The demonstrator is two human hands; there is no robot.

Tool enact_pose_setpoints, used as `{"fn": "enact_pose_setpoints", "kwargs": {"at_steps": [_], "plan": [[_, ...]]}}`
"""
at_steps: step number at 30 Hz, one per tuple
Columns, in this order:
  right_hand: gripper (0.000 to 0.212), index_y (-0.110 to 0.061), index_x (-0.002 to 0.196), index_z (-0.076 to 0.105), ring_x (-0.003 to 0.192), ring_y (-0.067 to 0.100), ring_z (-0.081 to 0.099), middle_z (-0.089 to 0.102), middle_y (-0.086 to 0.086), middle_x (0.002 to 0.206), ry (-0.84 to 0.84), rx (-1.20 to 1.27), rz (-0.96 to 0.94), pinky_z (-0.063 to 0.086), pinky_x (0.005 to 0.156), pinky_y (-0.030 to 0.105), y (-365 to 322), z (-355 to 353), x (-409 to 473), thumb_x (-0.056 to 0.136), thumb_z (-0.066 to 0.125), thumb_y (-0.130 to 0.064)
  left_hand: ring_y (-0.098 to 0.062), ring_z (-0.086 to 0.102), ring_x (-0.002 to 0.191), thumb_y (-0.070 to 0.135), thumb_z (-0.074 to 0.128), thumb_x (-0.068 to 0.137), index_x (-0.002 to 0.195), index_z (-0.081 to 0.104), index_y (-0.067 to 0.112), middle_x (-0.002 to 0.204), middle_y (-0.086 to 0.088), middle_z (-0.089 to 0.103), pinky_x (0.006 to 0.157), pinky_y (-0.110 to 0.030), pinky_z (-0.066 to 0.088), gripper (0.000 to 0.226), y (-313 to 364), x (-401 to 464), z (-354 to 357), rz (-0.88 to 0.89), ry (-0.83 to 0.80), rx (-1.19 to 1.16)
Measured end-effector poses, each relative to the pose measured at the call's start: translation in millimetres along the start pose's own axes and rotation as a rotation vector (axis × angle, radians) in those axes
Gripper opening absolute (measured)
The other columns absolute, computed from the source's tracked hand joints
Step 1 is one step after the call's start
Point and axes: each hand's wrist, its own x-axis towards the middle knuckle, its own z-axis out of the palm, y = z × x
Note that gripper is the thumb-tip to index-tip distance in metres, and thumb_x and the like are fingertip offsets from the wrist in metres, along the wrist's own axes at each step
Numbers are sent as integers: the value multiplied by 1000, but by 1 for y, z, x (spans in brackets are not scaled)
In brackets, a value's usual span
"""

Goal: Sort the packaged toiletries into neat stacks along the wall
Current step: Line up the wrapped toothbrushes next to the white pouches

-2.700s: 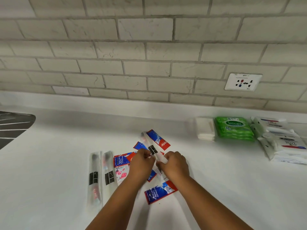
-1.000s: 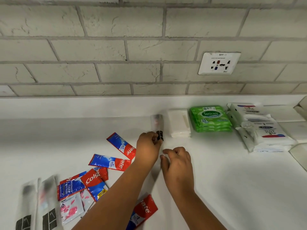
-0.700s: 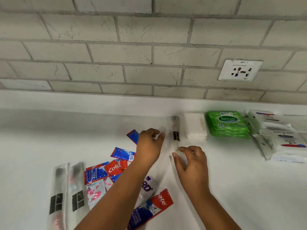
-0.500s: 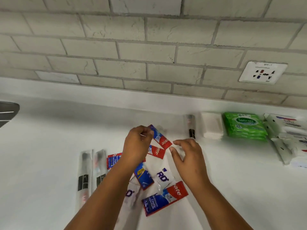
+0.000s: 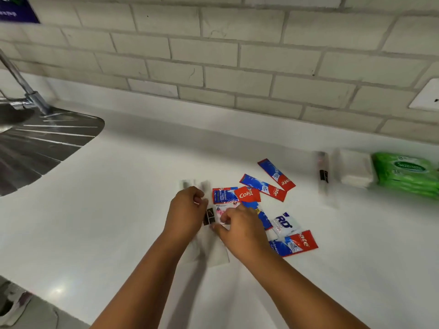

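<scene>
Both hands, left [image 5: 187, 211] and right [image 5: 240, 225], pinched clear-sleeved toothbrush packets [image 5: 209, 218] beside the scattered red-and-blue toothpaste sachets [image 5: 262, 189], apparently gathering them for stacking.

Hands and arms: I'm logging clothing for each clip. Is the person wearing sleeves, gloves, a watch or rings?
None show. The left hand and right hand are bare, both forearms are uncovered to the frame's bottom edge, and no watch, band or ring is visible; motion blur could hide something small.

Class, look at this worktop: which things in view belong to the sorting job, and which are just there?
Belong to the job:
Colgate sachets
wrapped toothbrushes under both hands
wrapped toothbrush by the wall
white packet stack
green Sanicare wipes
RD sachet

Just there:
sink drainer
tap
wall socket
</scene>
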Motion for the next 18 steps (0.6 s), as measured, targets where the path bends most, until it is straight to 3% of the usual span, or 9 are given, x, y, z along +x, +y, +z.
{"fn": "enact_pose_setpoints", "kwargs": {"at_steps": [3, 7, 13, 18], "plan": [[59, -21, 118, 61, 111, 20, 51, 60, 2, 117, -10, -147, 27, 48, 89, 34, -13, 8, -7, 81, 54, -67, -13, 59, 79, 17, 64, 87, 106, 63, 14, 97, -1, 65, 63, -15, 38, 19, -15, -10, -2, -13, -12, 9], [55, -21, 120, 58, 113, 22, 51, 61, 2, 118, 8, -266, 22, 45, 90, 36, -24, 14, -13, 86, 49, -63, -12, 58, 80, 16, 64, 86, 107, 63, 13, 102, -1, 65, 65, -15, 37, 22, -22, -19, -2, -13, -52, -25], [33, -22, 109, 62, 104, 21, 58, 66, 0, 110, -46, -174, 100, 48, 86, 34, -33, 17, -13, 90, 54, -48, -2, 58, 67, 7, 70, 77, 106, 63, 14, 101, -3, 66, 58, -6, 35, 31, -26, -19, -4, 3, -128, -43], [20, -19, 97, 59, 88, 17, 60, 65, -1, 96, -74, 14, 150, 48, 72, 26, -35, 7, -10, 92, 56, -38, -10, 62, 75, 13, 73, 78, 109, 63, 13, 104, -3, 67, 63, -16, 41, 32, -25, -17, -5, 14, -131, -78]]}}
